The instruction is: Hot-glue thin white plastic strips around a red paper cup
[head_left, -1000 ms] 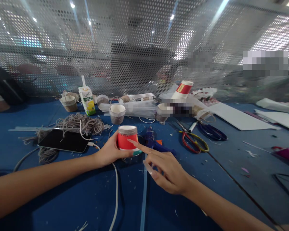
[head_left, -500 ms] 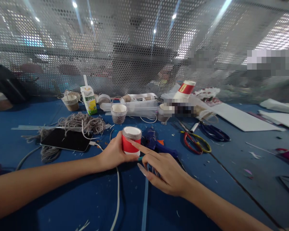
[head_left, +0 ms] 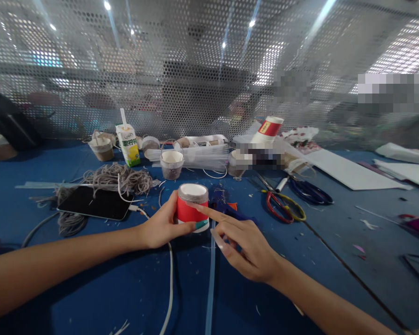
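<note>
A red and white paper cup (head_left: 192, 213) stands in my left hand (head_left: 165, 224), whose fingers are wrapped round its left side, the thumb across its lower front. Grey cord (head_left: 193, 197) is wound in a band round the cup's rim. My right hand (head_left: 248, 246) has its index finger stretched to the cup's front, its tip at the lower edge of the cord band. Its thumb is held apart and the other fingers are loosely bent, with nothing seen in them. Behind the cup lies a blue glue gun (head_left: 226, 204), partly hidden.
Left are a phone (head_left: 97, 203) and a heap of grey cord (head_left: 120, 179). Behind stand a drink carton (head_left: 129, 146) and a small cord-wrapped bucket (head_left: 172, 166). Scissors (head_left: 280, 208) lie right, near a white board (head_left: 356, 172). A white cable (head_left: 171, 279) runs toward me.
The cup has shifted slightly right and toward me. My left thumb now lies across its front. My right hand has moved a little right, its index finger still at the cord band.
</note>
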Demonstrator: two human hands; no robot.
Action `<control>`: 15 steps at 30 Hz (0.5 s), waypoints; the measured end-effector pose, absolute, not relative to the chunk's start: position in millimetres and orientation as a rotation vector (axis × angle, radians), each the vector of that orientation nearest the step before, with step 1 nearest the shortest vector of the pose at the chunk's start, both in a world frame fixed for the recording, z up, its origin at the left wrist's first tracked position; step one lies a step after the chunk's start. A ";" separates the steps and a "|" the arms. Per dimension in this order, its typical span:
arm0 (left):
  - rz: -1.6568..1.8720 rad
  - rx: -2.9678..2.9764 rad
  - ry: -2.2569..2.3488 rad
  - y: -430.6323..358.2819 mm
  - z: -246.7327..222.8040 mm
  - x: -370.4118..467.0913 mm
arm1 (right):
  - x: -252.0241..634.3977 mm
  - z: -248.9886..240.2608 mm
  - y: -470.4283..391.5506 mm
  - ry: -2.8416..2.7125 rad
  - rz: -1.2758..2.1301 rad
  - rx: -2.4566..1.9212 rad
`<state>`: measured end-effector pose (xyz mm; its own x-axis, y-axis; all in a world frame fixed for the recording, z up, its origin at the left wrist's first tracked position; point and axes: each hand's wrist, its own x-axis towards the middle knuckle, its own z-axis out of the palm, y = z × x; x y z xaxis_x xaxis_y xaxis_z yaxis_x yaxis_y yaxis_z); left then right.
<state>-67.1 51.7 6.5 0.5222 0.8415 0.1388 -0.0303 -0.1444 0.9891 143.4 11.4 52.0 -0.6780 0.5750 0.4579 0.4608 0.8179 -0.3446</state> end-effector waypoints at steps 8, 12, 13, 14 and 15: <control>0.961 1.515 0.847 55.6 6.2 -66.0 | 148.5 43.9 10.4 -2.269 0.218 -0.770; 0.975 1.534 0.905 58.1 3.5 -66.2 | 152.2 39.5 8.1 -2.085 0.148 -0.764; 0.988 1.549 0.913 58.3 2.9 -66.1 | 152.7 39.4 7.6 -2.050 0.120 -0.767; 1.001 1.566 0.922 58.4 2.5 -65.7 | 152.9 39.7 7.5 -2.041 0.098 -0.762; 1.015 1.583 0.939 58.2 2.2 -65.1 | 152.6 40.4 7.6 -2.067 0.091 -0.743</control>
<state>-65.1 58.2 2.2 0.3480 0.9232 0.1628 0.0899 -0.2057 0.9745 152.6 7.6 40.4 -0.4055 0.5379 0.7391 0.4710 0.8159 -0.3354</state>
